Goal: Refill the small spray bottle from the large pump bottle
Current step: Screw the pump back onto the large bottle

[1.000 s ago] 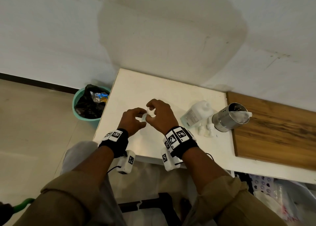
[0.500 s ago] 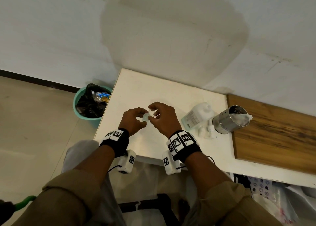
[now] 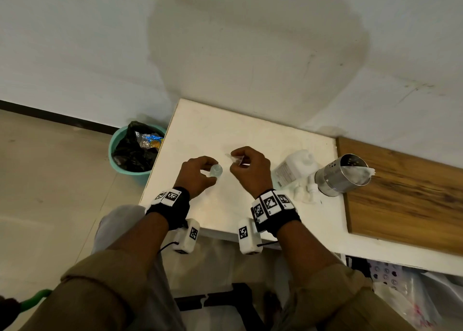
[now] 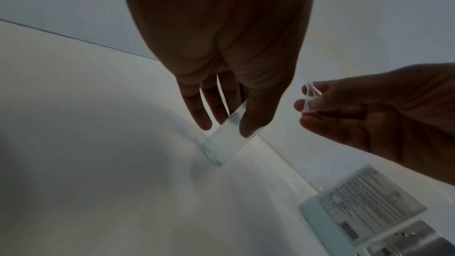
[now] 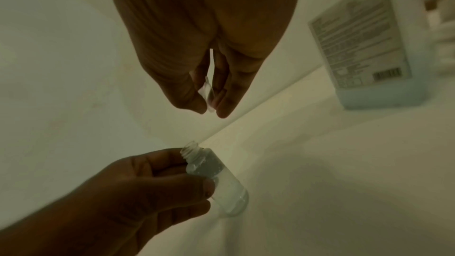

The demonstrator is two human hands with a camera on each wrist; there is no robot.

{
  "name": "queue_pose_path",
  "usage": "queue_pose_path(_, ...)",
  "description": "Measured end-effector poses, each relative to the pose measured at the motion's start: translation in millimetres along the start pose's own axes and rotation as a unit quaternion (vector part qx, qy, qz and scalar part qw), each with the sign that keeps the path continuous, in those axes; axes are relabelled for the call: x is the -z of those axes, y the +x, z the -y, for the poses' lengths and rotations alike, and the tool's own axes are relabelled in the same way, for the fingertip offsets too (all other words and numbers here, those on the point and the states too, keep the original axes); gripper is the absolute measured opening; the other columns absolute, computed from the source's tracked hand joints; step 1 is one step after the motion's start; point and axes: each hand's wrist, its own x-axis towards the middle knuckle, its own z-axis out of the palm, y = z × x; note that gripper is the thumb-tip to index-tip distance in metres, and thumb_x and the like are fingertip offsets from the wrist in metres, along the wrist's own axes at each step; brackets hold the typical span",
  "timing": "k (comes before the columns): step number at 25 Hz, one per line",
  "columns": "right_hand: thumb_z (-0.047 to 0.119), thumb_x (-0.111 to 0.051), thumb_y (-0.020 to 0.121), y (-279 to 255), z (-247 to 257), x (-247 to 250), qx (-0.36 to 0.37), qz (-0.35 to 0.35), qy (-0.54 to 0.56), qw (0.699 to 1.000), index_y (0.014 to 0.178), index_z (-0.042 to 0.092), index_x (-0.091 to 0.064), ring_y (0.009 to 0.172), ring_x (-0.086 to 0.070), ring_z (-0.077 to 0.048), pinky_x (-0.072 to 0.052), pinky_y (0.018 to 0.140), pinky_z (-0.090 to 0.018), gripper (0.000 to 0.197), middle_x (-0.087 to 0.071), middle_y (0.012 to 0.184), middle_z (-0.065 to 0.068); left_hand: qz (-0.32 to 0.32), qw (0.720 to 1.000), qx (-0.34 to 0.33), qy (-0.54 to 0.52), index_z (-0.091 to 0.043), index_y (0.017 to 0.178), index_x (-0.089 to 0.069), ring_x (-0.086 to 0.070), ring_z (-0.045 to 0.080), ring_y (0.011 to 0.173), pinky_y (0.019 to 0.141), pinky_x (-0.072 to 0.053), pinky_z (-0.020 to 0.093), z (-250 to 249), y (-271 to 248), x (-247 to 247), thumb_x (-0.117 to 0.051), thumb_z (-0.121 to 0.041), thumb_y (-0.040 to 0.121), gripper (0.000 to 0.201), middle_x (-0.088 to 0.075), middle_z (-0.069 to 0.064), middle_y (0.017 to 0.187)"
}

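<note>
The small clear spray bottle (image 3: 216,170) stands on the white table (image 3: 200,130), its threaded neck open and uncapped (image 5: 191,148). My left hand (image 3: 210,167) grips its body between thumb and fingers (image 4: 204,124). My right hand (image 3: 235,161) hovers just to the right of the bottle, apart from it, and pinches a small clear cone-shaped plastic piece (image 5: 208,90). The large white bottle (image 3: 295,168) with a printed label (image 5: 357,46) stands to the right with no pump on it. White pump and spray parts (image 3: 307,193) lie in front of it.
A perforated steel canister (image 3: 343,175) sits at the edge of a wooden board (image 3: 400,200) on the right. A teal bin (image 3: 135,155) with a black bag stands on the floor left of the table. The wall runs close behind.
My hands were together at the bottle's top. Now the right hand has drawn away to the right with the clear piece, leaving the neck open. The left hand still holds the bottle.
</note>
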Motion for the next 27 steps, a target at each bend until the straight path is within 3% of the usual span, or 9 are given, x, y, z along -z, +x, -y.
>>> queue_pose_path(4,0.014,-0.072,0.076,26,-14,1,-0.061,-0.044,0.021,0.997,0.099,0.018,-0.073,0.083,-0.069,-0.011,-0.054,0.079,-0.022,0.023,-0.074,0.093,0.004,0.003,1.000,-0.003,-0.007,-0.014,0.104,-0.069,-0.066,0.013,0.091,0.076,-0.055,0.026,1,3,1,-0.079,0.001,0.067,0.040,-0.071,0.002,0.098)
queue_pose_path(8,0.016,-0.075,0.078,56,-28,-4,-0.085,-0.057,0.032,0.994,0.099,0.019,-0.070,0.082,-0.066,-0.010,-0.042,0.065,0.000,0.021,-0.072,0.095,0.007,0.011,1.000,-0.008,-0.012,-0.016,0.103,-0.069,-0.065,0.007,0.089,0.071,-0.052,0.017,4,4,2,-0.078,-0.002,0.069,0.038,-0.071,-0.004,0.096)
queue_pose_path(9,0.016,-0.075,0.079,64,-32,-5,-0.084,-0.060,0.026,0.994,0.098,0.019,-0.070,0.086,-0.065,-0.012,-0.041,0.065,0.000,0.020,-0.071,0.098,0.006,0.012,1.000,-0.010,-0.012,-0.017,0.102,-0.069,-0.065,0.005,0.089,0.073,-0.052,0.018,4,4,2,-0.077,-0.003,0.069,0.037,-0.071,-0.005,0.096)
queue_pose_path(11,0.020,-0.075,0.079,79,-43,-8,-0.089,-0.069,-0.003,0.994,0.096,0.023,-0.070,0.093,-0.061,-0.017,-0.045,0.076,-0.010,0.018,-0.066,0.103,0.003,0.013,1.000,-0.016,-0.013,-0.019,0.102,-0.069,-0.065,0.003,0.089,0.076,-0.054,0.020,5,5,2,-0.078,-0.004,0.070,0.037,-0.071,-0.008,0.095)
queue_pose_path(13,0.023,-0.076,0.078,91,-54,-13,-0.096,-0.085,-0.025,0.991,0.095,0.025,-0.071,0.093,-0.058,-0.021,-0.049,0.088,-0.031,0.018,-0.061,0.097,0.003,0.015,1.000,-0.018,-0.015,-0.020,0.102,-0.070,-0.065,0.003,0.090,0.078,-0.054,0.020,7,6,2,-0.077,-0.005,0.070,0.036,-0.071,-0.008,0.095)
queue_pose_path(16,0.024,-0.075,0.077,108,-67,-18,-0.094,-0.093,-0.033,0.991,0.093,0.026,-0.070,0.091,-0.060,-0.023,-0.050,0.088,-0.041,0.016,-0.064,0.092,0.005,0.020,0.999,-0.016,-0.021,-0.021,0.104,-0.069,-0.065,0.003,0.091,0.080,-0.054,0.019,11,6,1,-0.077,-0.006,0.071,0.036,-0.072,-0.008,0.097)
queue_pose_path(20,0.023,-0.072,0.078,126,-83,-24,-0.114,-0.093,-0.050,0.988,0.094,0.026,-0.070,0.100,-0.062,-0.027,-0.052,0.089,-0.042,0.016,-0.071,0.101,0.002,0.027,0.999,-0.015,-0.023,-0.023,0.104,-0.069,-0.064,0.000,0.093,0.081,-0.053,0.018,14,7,1,-0.076,-0.006,0.072,0.037,-0.072,-0.011,0.098)
queue_pose_path(24,0.022,-0.071,0.081,134,-94,-30,-0.118,-0.091,-0.076,0.986,0.099,0.021,-0.070,0.104,-0.060,-0.028,-0.048,0.086,-0.031,0.018,-0.073,0.102,0.001,0.034,0.999,-0.019,-0.022,-0.026,0.103,-0.068,-0.063,0.000,0.096,0.082,-0.053,0.018,14,8,2,-0.075,-0.007,0.072,0.037,-0.071,-0.014,0.099)
queue_pose_path(27,0.022,-0.072,0.080,132,-100,-36,-0.116,-0.093,-0.079,0.986,0.100,0.020,-0.070,0.104,-0.060,-0.028,-0.048,0.084,-0.029,0.020,-0.073,0.100,-0.002,0.035,0.999,-0.019,-0.024,-0.027,0.102,-0.068,-0.063,0.001,0.097,0.082,-0.053,0.019,15,9,2,-0.075,-0.007,0.073,0.037,-0.071,-0.015,0.100)
